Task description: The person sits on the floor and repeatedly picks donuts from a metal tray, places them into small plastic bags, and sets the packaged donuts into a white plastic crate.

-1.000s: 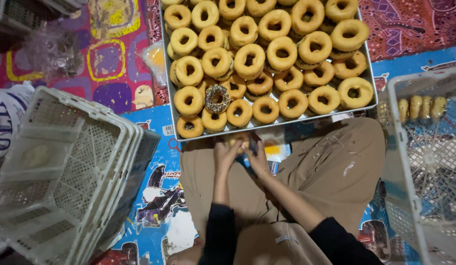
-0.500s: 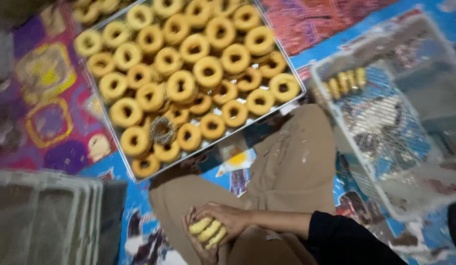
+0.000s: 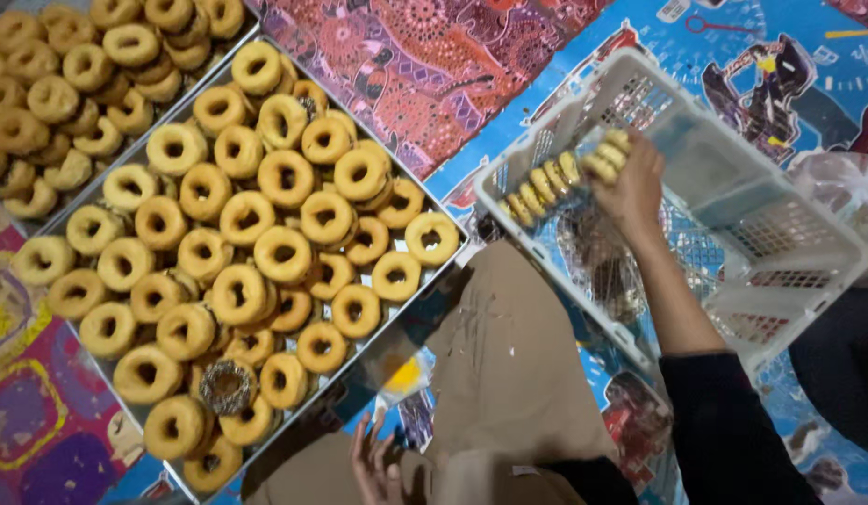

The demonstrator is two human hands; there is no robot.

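Ring cookies go in the white basket.
The right hand (image 3: 630, 187) is curled around a few small golden ring cookies (image 3: 607, 154), inside the holey plastic basket (image 3: 733, 187). The left hand (image 3: 378, 468) rests open and empty near the shiny metal tray (image 3: 410, 323) of round doughnuts (image 3: 282, 254).

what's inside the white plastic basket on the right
Inside the white basket, a row of ring biscuits stands along its near-left wall; the right hand adds a stack. The mesh floor elsewhere looks bare.
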